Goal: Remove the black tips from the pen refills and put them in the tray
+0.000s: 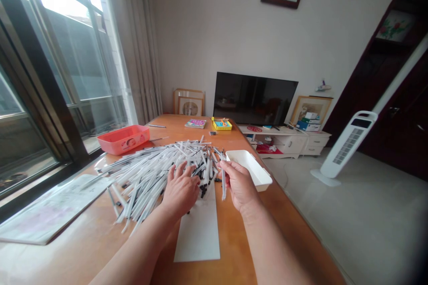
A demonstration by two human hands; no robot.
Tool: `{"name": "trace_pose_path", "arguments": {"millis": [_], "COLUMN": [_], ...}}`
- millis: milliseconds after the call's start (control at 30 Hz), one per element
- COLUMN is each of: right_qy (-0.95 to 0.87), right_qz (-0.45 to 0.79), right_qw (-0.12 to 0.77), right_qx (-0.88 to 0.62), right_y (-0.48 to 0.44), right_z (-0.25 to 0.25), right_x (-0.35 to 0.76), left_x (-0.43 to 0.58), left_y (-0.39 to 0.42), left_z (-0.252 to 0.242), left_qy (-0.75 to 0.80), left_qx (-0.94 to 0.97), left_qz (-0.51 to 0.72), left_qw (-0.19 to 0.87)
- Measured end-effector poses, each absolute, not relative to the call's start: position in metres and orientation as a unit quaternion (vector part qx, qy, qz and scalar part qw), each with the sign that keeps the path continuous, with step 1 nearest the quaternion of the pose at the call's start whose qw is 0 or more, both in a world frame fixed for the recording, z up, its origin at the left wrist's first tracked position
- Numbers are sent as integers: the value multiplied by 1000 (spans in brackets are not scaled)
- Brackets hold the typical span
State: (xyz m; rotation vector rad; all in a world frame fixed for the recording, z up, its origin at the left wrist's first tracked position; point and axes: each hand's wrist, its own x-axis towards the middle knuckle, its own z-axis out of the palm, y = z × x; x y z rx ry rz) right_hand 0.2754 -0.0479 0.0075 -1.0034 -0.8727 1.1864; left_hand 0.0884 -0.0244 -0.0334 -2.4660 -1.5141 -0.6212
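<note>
Narrow pinch in the right hand (239,185), one slim white plastic tube (223,182) held upright, apart from the rest. Left hand (181,191) spread wide, pinning the heap of black-tipped white tubes (150,178). Alongside, a white plastic tray (249,169), parked within reach on the wooden table (240,231).

We log pens (157,178) heaped mid-table (240,240), a basket (123,139) behind them by the left edge, a tray (249,169) on their right, a paper sheet (200,231) before them.
</note>
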Motion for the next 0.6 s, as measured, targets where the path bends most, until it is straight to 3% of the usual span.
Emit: {"name": "trace_pose_path", "arguments": {"millis": [600], "right_qy": [-382], "right_qz": [510], "right_qw": [627], "right_qx": [-448], "right_y": [-48], "right_z": [6], "right_x": [273], "left_x": [89], "left_y": [-14], "left_z": [-47], "left_qy": [-528], "left_qx": [-810], "left_qz": [-250], "left_qw": [51]}}
